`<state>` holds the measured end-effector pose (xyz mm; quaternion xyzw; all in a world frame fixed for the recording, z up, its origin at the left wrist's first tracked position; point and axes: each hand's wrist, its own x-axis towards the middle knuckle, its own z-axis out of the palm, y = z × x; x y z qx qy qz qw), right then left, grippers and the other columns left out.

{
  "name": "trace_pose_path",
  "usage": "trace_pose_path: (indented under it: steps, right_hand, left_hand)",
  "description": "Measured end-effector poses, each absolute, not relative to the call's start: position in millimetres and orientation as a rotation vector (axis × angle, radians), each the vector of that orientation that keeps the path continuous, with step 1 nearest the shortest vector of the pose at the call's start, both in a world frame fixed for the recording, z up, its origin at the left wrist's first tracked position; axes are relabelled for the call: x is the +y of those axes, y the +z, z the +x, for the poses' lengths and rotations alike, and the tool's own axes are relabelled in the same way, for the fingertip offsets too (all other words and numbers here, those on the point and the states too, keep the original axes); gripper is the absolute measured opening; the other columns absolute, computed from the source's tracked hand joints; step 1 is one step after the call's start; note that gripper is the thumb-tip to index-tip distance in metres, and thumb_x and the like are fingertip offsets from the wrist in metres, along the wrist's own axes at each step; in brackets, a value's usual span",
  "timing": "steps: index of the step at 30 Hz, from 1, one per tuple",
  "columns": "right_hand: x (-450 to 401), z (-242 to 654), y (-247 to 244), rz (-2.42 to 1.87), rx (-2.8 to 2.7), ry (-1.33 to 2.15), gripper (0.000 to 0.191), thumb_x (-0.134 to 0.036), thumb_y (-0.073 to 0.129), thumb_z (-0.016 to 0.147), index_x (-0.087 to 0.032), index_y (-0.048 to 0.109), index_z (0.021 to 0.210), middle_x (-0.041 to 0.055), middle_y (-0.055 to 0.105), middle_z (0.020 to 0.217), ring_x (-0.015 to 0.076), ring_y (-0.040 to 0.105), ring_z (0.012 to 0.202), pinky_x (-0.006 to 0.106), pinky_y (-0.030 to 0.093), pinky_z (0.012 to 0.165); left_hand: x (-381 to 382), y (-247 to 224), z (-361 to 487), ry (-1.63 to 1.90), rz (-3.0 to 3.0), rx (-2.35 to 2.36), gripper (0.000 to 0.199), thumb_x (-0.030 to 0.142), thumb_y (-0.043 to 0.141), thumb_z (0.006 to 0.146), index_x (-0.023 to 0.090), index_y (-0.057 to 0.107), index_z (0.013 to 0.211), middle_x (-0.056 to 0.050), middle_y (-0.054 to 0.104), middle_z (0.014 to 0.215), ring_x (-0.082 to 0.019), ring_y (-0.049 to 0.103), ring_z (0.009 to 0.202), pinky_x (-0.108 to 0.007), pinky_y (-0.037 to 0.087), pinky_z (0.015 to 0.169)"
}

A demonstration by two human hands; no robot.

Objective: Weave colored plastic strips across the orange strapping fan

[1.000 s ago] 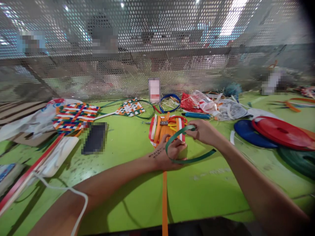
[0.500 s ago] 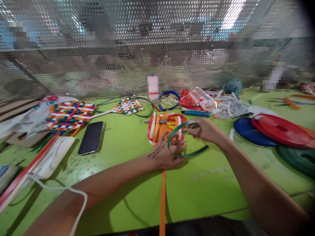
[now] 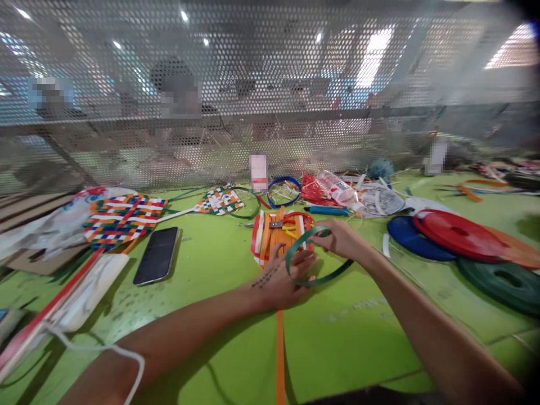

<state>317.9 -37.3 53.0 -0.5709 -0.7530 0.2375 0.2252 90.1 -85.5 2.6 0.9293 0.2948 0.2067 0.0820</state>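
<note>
My left hand (image 3: 284, 281) lies palm down over the near part of a piece of flat orange and white strips (image 3: 262, 242), its fingers stretched and apart. A long orange strip (image 3: 280, 349) runs from beneath this hand to the table's front edge. My right hand (image 3: 336, 241) pinches one end of a green strip (image 3: 323, 280) between thumb and fingers. That strip curls in a loop across the left fingers, and its other end is loose. Across the piece rests a pair of scissors (image 3: 276, 224) with red and yellow handles.
Left are a phone (image 3: 156, 256), a woven checkered fan (image 3: 126, 219) and a smaller fan (image 3: 221, 199). Blue (image 3: 417, 239), red (image 3: 459, 233) and green (image 3: 502, 284) strip coils lie right. A plastic bottle (image 3: 337, 188) and blue cutter (image 3: 327, 210) sit before the perforated metal screen (image 3: 189, 140).
The view has tilted up slightly, so everything sits lower. Both hands keep nearly the same pose, and the green loop is still in the right fingers.
</note>
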Motion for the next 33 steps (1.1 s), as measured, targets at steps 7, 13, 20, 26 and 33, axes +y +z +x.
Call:
trace_pose_path:
  steps: [7,13,20,26,33]
  right_hand:
    - [-38,321,50,-1.545,-2.047,0.702,0.020,-0.036,0.066,0.081,-0.020,0.061,0.070,0.0015,0.064,0.059,0.0167,0.060,0.055,0.026,0.040,0.050]
    - [-37,319,45,-1.644,-1.933,0.945,0.015,-0.034,0.068,0.078,-0.020,0.065,0.075,0.0003,0.063,0.054,0.0157,0.058,0.046,0.025,0.042,0.044]
    - [-33,319,37,-1.675,-1.929,1.054,0.020,-0.037,0.073,0.075,-0.019,0.066,0.069,0.0005,0.063,0.055,0.0137,0.055,0.048,0.025,0.042,0.045]
    - [-28,320,30,-1.606,-1.871,1.212,0.036,-0.052,0.080,0.069,-0.020,0.065,0.069,-0.0010,0.059,0.053,0.0117,0.049,0.046,0.025,0.039,0.045]
    - [-18,324,24,-1.574,-1.858,1.126,0.047,-0.060,0.086,0.052,-0.018,0.065,0.059,-0.0024,0.056,0.053,0.0105,0.042,0.053,0.026,0.032,0.051]
  left_hand:
    - [-92,5,91,0.706,2.708,1.068,0.040,0.050,0.049,0.102,0.024,0.063,0.129,-0.009,0.069,0.131,-0.032,0.055,0.128,-0.060,0.027,0.117]
    - [-94,10,91,0.690,2.732,1.075,0.032,0.047,0.051,0.102,0.024,0.068,0.117,-0.007,0.071,0.123,-0.029,0.058,0.119,-0.056,0.031,0.113]
    - [-93,8,92,0.687,2.738,1.078,0.032,0.045,0.051,0.102,0.023,0.068,0.120,-0.009,0.072,0.121,-0.030,0.059,0.119,-0.055,0.031,0.110]
    - [-94,7,93,0.708,2.751,1.074,0.029,0.042,0.051,0.102,0.022,0.068,0.114,-0.008,0.074,0.117,-0.029,0.061,0.115,-0.056,0.030,0.109]
    - [-93,9,91,0.697,2.758,1.052,0.030,0.039,0.049,0.102,0.021,0.067,0.119,-0.009,0.073,0.117,-0.028,0.062,0.112,-0.054,0.035,0.106]
